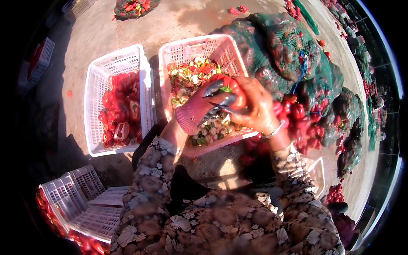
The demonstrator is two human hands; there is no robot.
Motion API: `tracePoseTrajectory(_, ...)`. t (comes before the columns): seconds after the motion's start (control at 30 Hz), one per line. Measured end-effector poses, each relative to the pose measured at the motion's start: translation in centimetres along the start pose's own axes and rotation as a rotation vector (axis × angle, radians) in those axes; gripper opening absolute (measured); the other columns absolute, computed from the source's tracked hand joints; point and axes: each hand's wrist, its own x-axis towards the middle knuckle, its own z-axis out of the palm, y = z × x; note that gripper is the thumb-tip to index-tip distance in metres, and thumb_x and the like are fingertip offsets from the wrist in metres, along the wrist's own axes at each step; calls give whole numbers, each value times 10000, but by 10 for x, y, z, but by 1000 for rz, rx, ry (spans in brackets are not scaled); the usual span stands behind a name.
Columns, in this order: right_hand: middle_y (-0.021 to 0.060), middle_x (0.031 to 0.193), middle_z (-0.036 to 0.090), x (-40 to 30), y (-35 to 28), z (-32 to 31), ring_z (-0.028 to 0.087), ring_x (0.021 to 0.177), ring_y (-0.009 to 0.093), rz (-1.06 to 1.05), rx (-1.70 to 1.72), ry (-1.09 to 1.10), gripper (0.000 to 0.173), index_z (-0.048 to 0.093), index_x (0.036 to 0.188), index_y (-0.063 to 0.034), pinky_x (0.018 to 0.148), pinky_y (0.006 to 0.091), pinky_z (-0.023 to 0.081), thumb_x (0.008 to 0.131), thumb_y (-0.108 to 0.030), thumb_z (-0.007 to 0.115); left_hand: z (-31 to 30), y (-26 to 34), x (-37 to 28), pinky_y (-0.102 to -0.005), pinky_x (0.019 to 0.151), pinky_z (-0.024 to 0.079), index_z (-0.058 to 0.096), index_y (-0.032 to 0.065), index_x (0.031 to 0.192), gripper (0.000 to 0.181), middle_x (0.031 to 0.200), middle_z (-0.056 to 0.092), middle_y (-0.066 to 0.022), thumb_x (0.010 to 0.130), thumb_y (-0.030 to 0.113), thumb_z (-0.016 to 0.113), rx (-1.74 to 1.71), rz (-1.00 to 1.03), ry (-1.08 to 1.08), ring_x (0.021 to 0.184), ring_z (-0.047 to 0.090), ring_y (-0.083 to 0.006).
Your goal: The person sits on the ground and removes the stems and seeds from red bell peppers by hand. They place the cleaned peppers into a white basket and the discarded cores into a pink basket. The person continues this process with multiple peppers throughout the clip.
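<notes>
A red bell pepper (239,93) with a bit of green stem is gripped between my two hands. My left hand (198,106), in a purple knit glove with dark coated fingers, holds it from the left. My bare right hand (258,103), with a band at the wrist, wraps its right side. Whether a tool sits in the right palm is hidden. Below them stands a pinkish plastic crate (194,41) holding pepper cores, seeds and stems (204,67). To its left, a white plastic crate (145,105) contains hollowed red pepper pieces (119,110).
Green mesh sacks (288,47) full of peppers are piled at the right, with loose red peppers (299,122) spilled beside them. Tipped white crates (98,220) lie at lower left near more peppers. Another mesh sack (135,9) sits on the concrete floor (105,30) at the top.
</notes>
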Motion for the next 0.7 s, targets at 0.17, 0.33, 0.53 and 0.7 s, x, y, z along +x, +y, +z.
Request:
tracePoseTrajectory(0.17, 209, 1087, 647, 3, -9, -6, 634, 987, 380, -56, 26, 48, 628, 594, 1214, 21, 833, 431, 536, 650, -167, 796, 1, 1, -10, -268, 940, 497, 570, 75, 1272, 436, 1179, 610, -39, 861, 78, 717, 42, 65, -70, 1101, 595, -141)
tracePoseTrajectory(0.33, 182, 1076, 664, 2, -8, -23, 648, 995, 346, -92, 166, -50, 529, 611, 1212, 5, 833, 412, 531, 727, -137, 769, -26, -13, -10, -312, 1038, 454, 606, 83, 1248, 365, 1361, 491, -79, 887, 49, 651, 854, 620, -253, 1269, 495, -178)
tracePoseTrajectory(0.53, 162, 1100, 669, -5, -7, -15, 647, 1019, 304, 28, 193, -42, 511, 605, 1242, -12, 846, 381, 529, 759, -114, 736, -18, -23, -5, -313, 1025, 457, 602, 70, 1246, 353, 1351, 502, -100, 895, 46, 634, 917, 682, -185, 1256, 502, -194)
tracePoseTrajectory(0.7, 143, 1121, 648, -23, -5, 2, 637, 1010, 228, 402, 434, -41, 591, 582, 1235, 42, 887, 357, 509, 715, -205, 717, 2, -2, -4, -358, 1024, 457, 598, 114, 1287, 473, 1316, 547, -149, 829, 10, 654, 648, 58, -57, 1325, 448, -284)
